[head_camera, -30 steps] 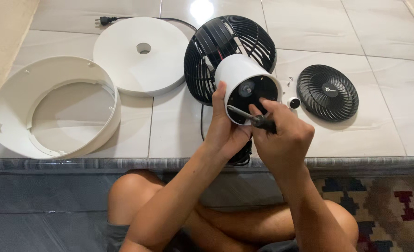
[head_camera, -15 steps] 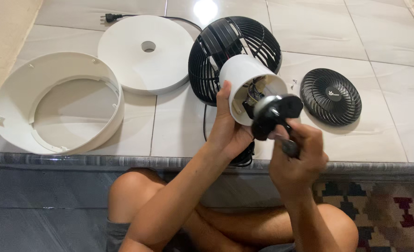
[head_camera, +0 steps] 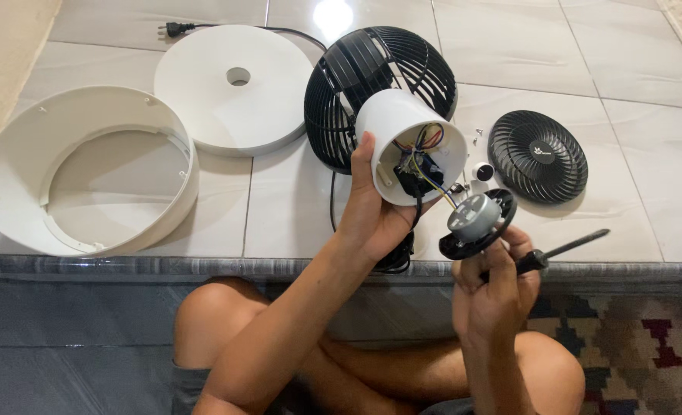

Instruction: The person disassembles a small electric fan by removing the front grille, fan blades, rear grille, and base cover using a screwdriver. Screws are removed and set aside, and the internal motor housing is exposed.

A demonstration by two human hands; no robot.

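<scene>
Resting on the fingertips of the right hand [head_camera: 498, 296], the round black plate [head_camera: 477, 224] is pinched there with a screwdriver [head_camera: 556, 252]. The white fan housing [head_camera: 408, 142] is wrapped by the left hand [head_camera: 373, 215], just beside.

A home: tiled floor [head_camera: 556, 46] and patterned rug [head_camera: 640, 330].

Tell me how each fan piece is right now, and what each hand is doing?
white motor housing: open, wires showing, gripped by left hand
motor plate: pulled out, still wired to the housing, held by right hand
screwdriver: in right hand, tip pointing away
black rear grille: attached to housing
front grille: off, lying flat
white ring: off, on tiles
white disc: off, flat
plug: unplugged
</scene>
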